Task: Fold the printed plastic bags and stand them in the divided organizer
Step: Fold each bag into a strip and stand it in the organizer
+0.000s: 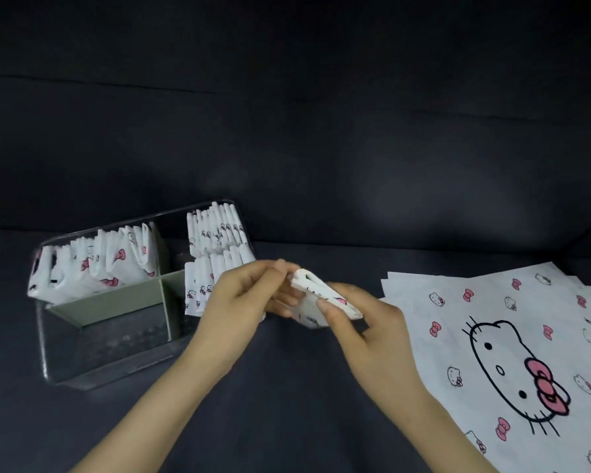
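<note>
A folded white bag point(316, 295) with a cat-and-bow print is held in the air between both hands. My left hand point(249, 295) pinches its upper left corner. My right hand point(359, 319) grips its lower right side. Just left of the hands stands the clear divided organizer point(52, 356). Folded bags point(96, 268) stand in its back left compartment, and more folded bags point(215, 233) fill the right compartments. Its front left compartment holds nothing. A stack of flat unfolded printed bags point(512, 346) lies at the right.
Everything rests on a dark fabric surface point(287, 404) with a dark upright back behind it. Grey dividers point(116, 298) split the organizer into compartments. The flat bags run off the frame's right and bottom edges.
</note>
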{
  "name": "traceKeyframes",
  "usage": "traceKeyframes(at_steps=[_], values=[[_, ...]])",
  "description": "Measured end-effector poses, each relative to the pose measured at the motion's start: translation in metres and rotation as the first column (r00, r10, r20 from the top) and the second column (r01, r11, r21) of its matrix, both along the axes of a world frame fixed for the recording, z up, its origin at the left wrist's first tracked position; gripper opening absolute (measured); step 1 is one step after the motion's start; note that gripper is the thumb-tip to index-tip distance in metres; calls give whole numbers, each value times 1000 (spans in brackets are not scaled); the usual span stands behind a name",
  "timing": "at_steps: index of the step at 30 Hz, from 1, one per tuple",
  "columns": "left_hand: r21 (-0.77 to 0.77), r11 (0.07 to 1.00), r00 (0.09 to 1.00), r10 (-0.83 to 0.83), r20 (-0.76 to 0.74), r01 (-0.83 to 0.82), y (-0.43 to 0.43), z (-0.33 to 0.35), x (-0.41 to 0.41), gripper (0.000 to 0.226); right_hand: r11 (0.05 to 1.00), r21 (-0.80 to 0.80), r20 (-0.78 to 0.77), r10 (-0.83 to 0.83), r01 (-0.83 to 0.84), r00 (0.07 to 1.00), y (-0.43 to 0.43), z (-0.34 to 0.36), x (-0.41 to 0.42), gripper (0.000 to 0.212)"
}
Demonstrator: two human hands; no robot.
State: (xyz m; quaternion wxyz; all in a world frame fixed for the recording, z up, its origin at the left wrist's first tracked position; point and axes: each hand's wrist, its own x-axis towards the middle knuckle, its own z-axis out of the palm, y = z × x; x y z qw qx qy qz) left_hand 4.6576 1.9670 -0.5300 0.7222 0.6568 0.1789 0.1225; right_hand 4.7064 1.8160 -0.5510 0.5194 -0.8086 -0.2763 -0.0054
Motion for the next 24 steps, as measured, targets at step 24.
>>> traceKeyframes(at_steps=[24], values=[[993,103,941,326,-93,63,219,-77,-62,62,996,-90,-29,-18,16,999,237,22,-2,15]])
